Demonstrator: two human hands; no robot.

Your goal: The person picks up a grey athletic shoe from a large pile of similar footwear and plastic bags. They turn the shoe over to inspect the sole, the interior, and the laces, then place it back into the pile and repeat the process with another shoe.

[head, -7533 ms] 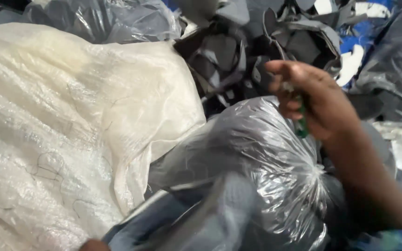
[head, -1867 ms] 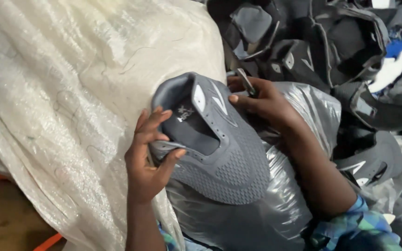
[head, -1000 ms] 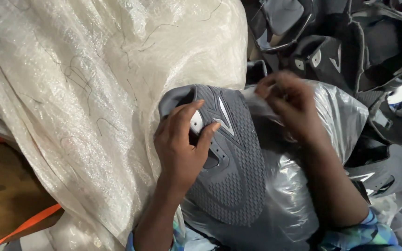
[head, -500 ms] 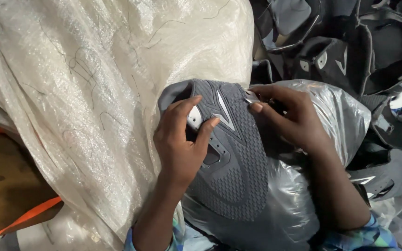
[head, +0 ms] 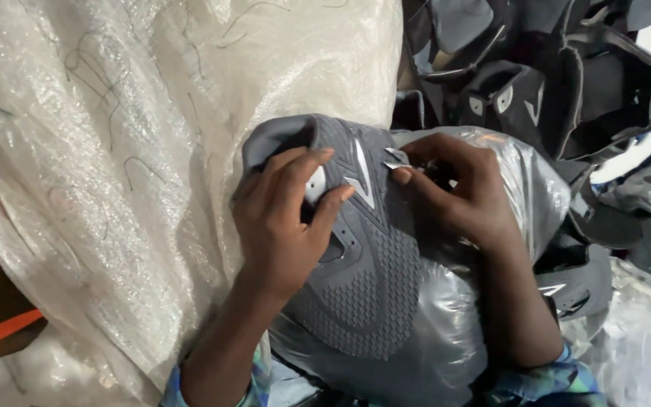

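Observation:
A grey knitted shoe upper (head: 363, 294) lies on a clear plastic bag (head: 446, 324) stuffed with grey material. My left hand (head: 284, 218) presses down on the upper near its collar, fingers spread over the lace area. My right hand (head: 457, 188) is curled at the upper's right edge and holds a small metal tool (head: 396, 160) whose tip touches the fabric beside a light stripe.
A big translucent white sack (head: 137, 136) fills the left half. Behind, at the top right, lies a pile of dark grey and black shoe uppers (head: 551, 83). An orange strap (head: 1, 332) and a bit of brown floor show at the lower left.
Earlier my right hand alone held a tool over the bag. Since then the grey upper came onto the bag, my left hand settled on it, and my right hand brought the tool to its edge.

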